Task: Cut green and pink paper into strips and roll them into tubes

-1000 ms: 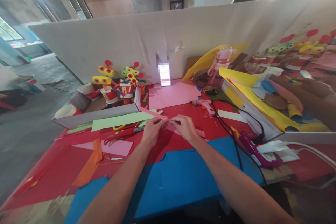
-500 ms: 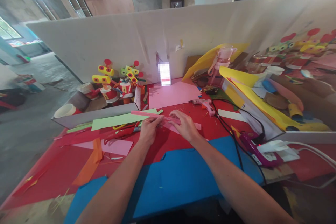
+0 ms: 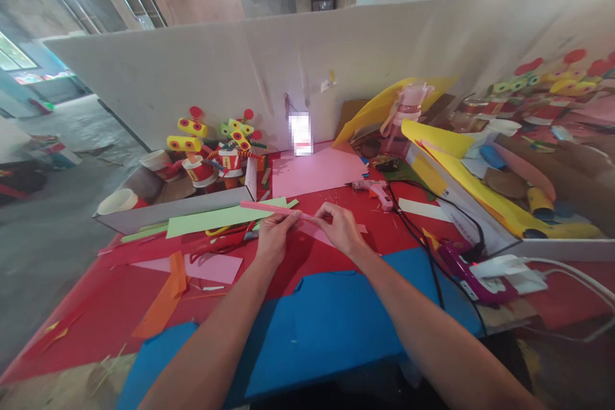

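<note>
A narrow pink paper strip [image 3: 264, 207] stretches between my hands above the red-covered table. My left hand [image 3: 275, 236] pinches it near its middle, and its free end points left. My right hand [image 3: 342, 229] pinches the strip farther right, with thumb and forefinger pressed together; the strip's end there is hidden by the fingers. Under the hands lies another piece of pink paper [image 3: 317, 234]. A long light green paper strip [image 3: 202, 221] lies left of my left hand, over red-handled scissors [image 3: 221, 246] that show only in part.
A tray [image 3: 192, 208] of paper-cup figures stands back left. Behind my hands are pink sheets [image 3: 317, 173] and a lit phone [image 3: 301, 134]. A pink glue gun [image 3: 377, 191] with black cord and a purple power strip [image 3: 473, 275] lie right. Blue sheet [image 3: 336, 320] covers the front.
My right hand's fingers have closed from a looser, more spread hold into a pinch on the strip. My left hand has stayed almost where it was.
</note>
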Motion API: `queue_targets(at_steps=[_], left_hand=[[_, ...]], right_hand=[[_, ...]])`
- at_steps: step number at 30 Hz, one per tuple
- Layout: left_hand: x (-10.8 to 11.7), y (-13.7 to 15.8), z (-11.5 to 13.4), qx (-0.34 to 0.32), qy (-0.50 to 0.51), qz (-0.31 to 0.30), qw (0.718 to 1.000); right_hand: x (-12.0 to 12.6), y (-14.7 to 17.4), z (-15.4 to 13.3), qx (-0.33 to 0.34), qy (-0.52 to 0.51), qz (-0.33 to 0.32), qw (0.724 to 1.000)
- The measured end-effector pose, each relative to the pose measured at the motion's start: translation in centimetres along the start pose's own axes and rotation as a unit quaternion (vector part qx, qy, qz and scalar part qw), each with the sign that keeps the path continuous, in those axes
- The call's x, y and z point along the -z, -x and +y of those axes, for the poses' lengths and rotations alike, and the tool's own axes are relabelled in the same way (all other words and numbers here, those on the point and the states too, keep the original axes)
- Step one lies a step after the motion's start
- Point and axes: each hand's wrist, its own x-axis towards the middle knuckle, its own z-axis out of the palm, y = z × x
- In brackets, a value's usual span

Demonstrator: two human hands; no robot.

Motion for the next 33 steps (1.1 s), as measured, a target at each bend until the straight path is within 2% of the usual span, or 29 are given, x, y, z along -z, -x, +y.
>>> queue_targets(at_steps=[7, 16, 26, 33], left_hand=[[-0.12, 0.11, -0.22, -0.018, -0.004, 0.0, 1.0], [0.05, -0.06, -0.15, -0.019, -0.035, -0.02, 0.999], [-0.32, 0.25, 0.2, -0.026, -0.055, -0.028, 0.998], [-0.25, 0.16, -0.3, -0.02, -0.091, -0.034, 0.995]], right_hand=[[0.08, -0.02, -0.1, -0.029, -0.018, 0.01, 0.999], [-0.01, -0.16, 0.47, 0.016, 0.006, -0.034, 0.999], [-0.16, -0.2, 0.83, -0.008, -0.012, -0.021, 1.0], [-0.46, 0.02, 0.51, -0.013, 0.018, 0.008, 1.0]])
